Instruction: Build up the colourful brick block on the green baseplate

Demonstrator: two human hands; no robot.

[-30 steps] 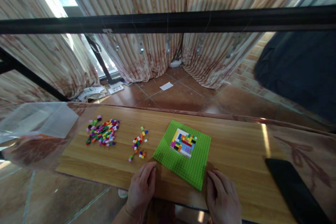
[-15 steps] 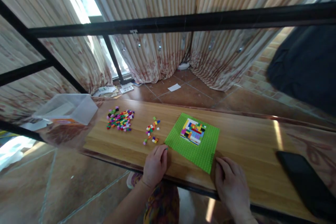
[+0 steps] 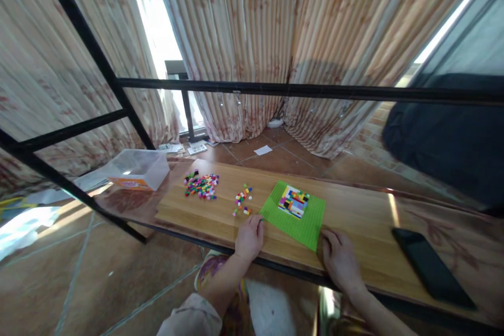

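A green studded baseplate [image 3: 293,228] lies flat and turned at an angle on the wooden board. On its far part is a square mosaic of small coloured bricks [image 3: 294,201] with a white and yellow border. My left hand [image 3: 249,238] rests at the plate's left corner, fingers curled and closed. My right hand [image 3: 340,257] is beside the plate's near right edge, its fingers bent inward and closed. What either hand has between its fingertips, if anything, is hidden. Left of the plate lie a few scattered bricks [image 3: 242,198] and a larger heap of mixed small bricks [image 3: 201,186].
A clear plastic box [image 3: 137,168] with an orange label stands at the table's left end. A black phone [image 3: 433,268] lies at the right. Black metal bars [image 3: 275,89] cross in front of the curtains [image 3: 252,26]. Papers [image 3: 263,150] lie on the tiled floor.
The camera view has shifted and tilted upward, so the table appears smaller and more of its left side shows. Hands, baseplate and bricks keep about the same places relative to each other.
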